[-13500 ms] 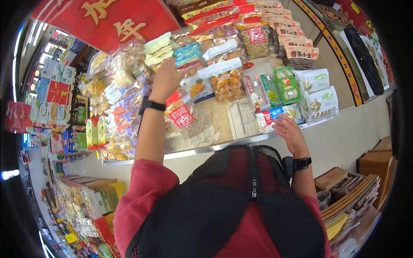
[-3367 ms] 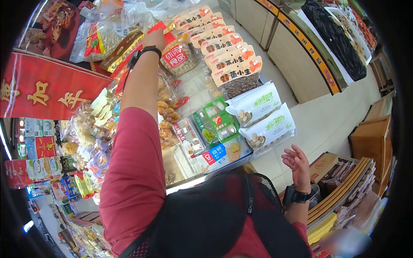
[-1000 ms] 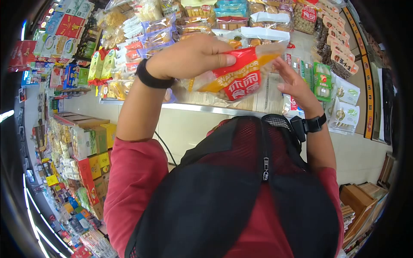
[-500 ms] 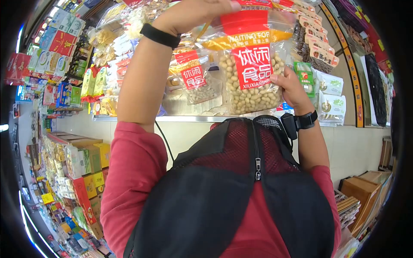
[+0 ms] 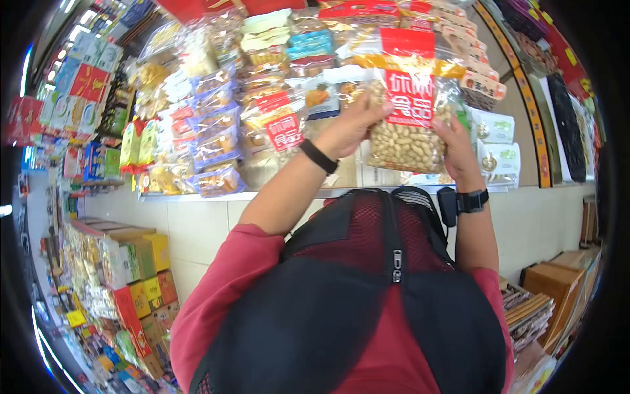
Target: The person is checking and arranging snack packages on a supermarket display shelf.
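A clear bag of peanuts with a red and white label is held upright over the front edge of the display. My left hand, with a black band at the wrist, grips its left side, thumb on the label. On the right side my right hand pinches the bag's edge, a black watch on that wrist. A smaller bag with a similar red label lies on the display left of my left hand. A blue and white snack packet sits just behind my left hand.
Purple-edged snack packs line the display's left part. White and green packets lie to the right of my right hand. The metal front edge runs before me. Stacked cartons stand at lower left, a wooden box at lower right.
My left hand has come down from the top of the peanut bag to its left side. The bag has shifted slightly right, and more packets on the display now show.
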Motion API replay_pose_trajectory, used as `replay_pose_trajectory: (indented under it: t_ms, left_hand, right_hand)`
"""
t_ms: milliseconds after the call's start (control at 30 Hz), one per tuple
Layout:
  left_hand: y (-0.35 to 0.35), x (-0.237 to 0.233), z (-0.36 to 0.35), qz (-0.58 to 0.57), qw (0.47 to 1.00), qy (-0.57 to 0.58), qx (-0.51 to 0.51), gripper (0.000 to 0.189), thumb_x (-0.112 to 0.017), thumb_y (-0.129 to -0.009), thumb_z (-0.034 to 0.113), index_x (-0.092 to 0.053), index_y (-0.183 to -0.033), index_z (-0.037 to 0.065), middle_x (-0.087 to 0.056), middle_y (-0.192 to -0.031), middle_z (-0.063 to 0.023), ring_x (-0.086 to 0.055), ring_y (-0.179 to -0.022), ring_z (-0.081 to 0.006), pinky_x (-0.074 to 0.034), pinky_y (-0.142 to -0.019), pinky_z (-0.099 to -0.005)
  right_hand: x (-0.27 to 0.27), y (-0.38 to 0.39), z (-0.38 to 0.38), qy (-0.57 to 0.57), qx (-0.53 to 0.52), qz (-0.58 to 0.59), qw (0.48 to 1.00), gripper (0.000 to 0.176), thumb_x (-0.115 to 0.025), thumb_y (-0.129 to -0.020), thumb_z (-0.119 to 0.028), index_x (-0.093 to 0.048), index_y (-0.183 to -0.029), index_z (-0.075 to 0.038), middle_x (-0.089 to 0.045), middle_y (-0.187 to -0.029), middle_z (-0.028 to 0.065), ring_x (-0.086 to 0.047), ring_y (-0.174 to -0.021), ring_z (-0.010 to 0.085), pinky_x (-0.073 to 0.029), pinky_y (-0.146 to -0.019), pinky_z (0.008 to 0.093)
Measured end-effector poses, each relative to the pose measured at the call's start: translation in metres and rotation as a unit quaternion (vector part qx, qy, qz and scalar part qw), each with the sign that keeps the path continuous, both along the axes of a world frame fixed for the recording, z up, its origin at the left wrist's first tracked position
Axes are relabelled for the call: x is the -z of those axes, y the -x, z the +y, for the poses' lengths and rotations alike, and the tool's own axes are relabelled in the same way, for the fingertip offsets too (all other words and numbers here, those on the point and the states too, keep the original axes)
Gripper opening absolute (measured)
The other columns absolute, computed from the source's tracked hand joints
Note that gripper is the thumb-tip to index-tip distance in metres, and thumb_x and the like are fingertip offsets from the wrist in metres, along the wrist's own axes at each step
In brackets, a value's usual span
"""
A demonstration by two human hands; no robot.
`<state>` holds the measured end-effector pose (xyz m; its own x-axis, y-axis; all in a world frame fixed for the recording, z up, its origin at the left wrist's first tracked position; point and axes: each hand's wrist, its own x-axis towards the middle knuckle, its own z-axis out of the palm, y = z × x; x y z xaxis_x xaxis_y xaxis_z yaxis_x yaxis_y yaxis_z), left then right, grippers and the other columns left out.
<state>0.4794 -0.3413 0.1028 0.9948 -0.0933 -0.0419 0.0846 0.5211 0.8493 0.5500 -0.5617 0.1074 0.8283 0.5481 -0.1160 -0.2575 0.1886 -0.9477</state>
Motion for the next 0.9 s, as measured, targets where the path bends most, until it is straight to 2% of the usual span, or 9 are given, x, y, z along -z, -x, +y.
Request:
replay_pose_trajectory:
  t_ms: [33, 133, 200, 300, 400, 533, 733, 800, 900]
  left_hand:
    - [0.000, 0.010, 0.000, 0.017, 1.000, 0.025, 0.006, 0.057, -0.067, -0.090, 0.029, -0.039, -0.135, 0.007, -0.059, -0.121, -0.0069, -0.060, -0.108, -0.0145, -0.053, -0.087, -0.0314]
    - [0.009, 0.010, -0.003, 0.046, 0.999, 0.007, -0.004, 0.050, -0.065, -0.091, 0.026, -0.044, -0.131, 0.004, -0.062, -0.117, -0.0065, -0.061, -0.105, -0.0140, -0.052, -0.088, -0.0313]
    - [0.011, 0.016, -0.006, 0.039, 0.999, 0.010, -0.022, 0.049, -0.063, -0.093, 0.028, -0.044, -0.132, 0.004, -0.061, -0.119, -0.0068, -0.061, -0.107, -0.0146, -0.051, -0.090, -0.0318]
    - [0.012, 0.021, -0.008, 0.033, 0.999, 0.008, -0.042, 0.049, -0.061, -0.094, 0.029, -0.044, -0.132, 0.005, -0.061, -0.121, -0.0075, -0.061, -0.109, -0.0154, -0.051, -0.091, -0.0334]
    - [0.009, 0.032, -0.009, 0.019, 0.999, 0.010, -0.039, 0.050, -0.062, -0.093, 0.031, -0.044, -0.132, 0.005, -0.061, -0.121, -0.0078, -0.062, -0.108, -0.0161, -0.052, -0.090, -0.0329]
    - [0.014, 0.023, -0.009, 0.027, 0.999, 0.004, -0.033, 0.051, -0.062, -0.093, 0.033, -0.045, -0.132, 0.004, -0.062, -0.119, -0.0076, -0.062, -0.108, -0.0160, -0.051, -0.091, -0.0331]
    - [0.016, 0.019, -0.009, 0.033, 0.999, -0.010, -0.020, 0.059, -0.063, -0.092, 0.036, -0.039, -0.137, 0.006, -0.057, -0.125, -0.0077, -0.057, -0.114, -0.0157, -0.049, -0.094, -0.0351]
    - [0.015, 0.030, -0.007, 0.085, 0.994, -0.021, -0.062, 0.076, -0.067, -0.089, 0.037, -0.026, -0.145, 0.003, -0.055, -0.122, -0.0090, -0.055, -0.108, -0.0161, -0.047, -0.088, -0.0334]
    - [0.017, 0.030, 0.005, 0.101, 0.990, -0.032, -0.095, 0.086, -0.067, -0.088, 0.041, -0.019, -0.148, 0.003, -0.053, -0.122, -0.0100, -0.054, -0.106, -0.0188, -0.046, -0.086, -0.0341]
  right_hand:
    - [0.002, 0.000, -0.001, 0.012, -0.001, 0.008, 1.000, 0.048, -0.065, -0.090, -0.022, -0.048, -0.129, -0.001, -0.060, -0.120, 0.0089, -0.058, -0.107, 0.0143, -0.047, -0.092, 0.0302]
    - [0.013, -0.003, -0.007, 0.017, -0.022, 0.038, 0.999, 0.047, -0.064, -0.090, -0.021, -0.047, -0.130, -0.001, -0.061, -0.120, 0.0088, -0.059, -0.107, 0.0147, -0.047, -0.093, 0.0303]
    - [0.016, -0.006, -0.011, 0.032, -0.054, 0.074, 0.995, 0.054, -0.064, -0.090, -0.022, -0.042, -0.135, -0.001, -0.058, -0.124, 0.0092, -0.058, -0.110, 0.0161, -0.046, -0.094, 0.0310]
    - [0.010, 0.000, -0.008, 0.040, -0.071, 0.062, 0.995, 0.061, -0.062, -0.091, -0.023, -0.033, -0.140, -0.002, -0.053, -0.131, 0.0103, -0.057, -0.114, 0.0189, -0.045, -0.098, 0.0336]
    - [0.007, 0.001, -0.004, 0.040, -0.080, 0.086, 0.992, 0.068, -0.066, -0.087, -0.021, -0.031, -0.141, -0.003, -0.053, -0.131, 0.0113, -0.058, -0.113, 0.0203, -0.045, -0.099, 0.0347]
    - [0.007, 0.001, -0.002, 0.039, -0.074, 0.083, 0.993, 0.070, -0.069, -0.084, -0.017, -0.031, -0.141, -0.002, -0.053, -0.131, 0.0125, -0.058, -0.113, 0.0208, -0.046, -0.099, 0.0354]
    - [0.013, -0.003, -0.009, 0.041, -0.049, 0.057, 0.996, 0.068, -0.068, -0.083, -0.013, -0.033, -0.140, -0.002, -0.057, -0.125, 0.0125, -0.059, -0.112, 0.0198, -0.048, -0.096, 0.0347]
    - [0.014, -0.004, -0.016, 0.048, -0.033, 0.056, 0.997, 0.066, -0.068, -0.083, -0.013, -0.035, -0.139, -0.001, -0.058, -0.123, 0.0119, -0.059, -0.111, 0.0192, -0.048, -0.095, 0.0342]
    - [0.010, -0.004, -0.024, 0.062, -0.019, 0.053, 0.996, 0.065, -0.068, -0.083, -0.012, -0.036, -0.138, -0.001, -0.058, -0.123, 0.0117, -0.060, -0.110, 0.0191, -0.048, -0.095, 0.0343]
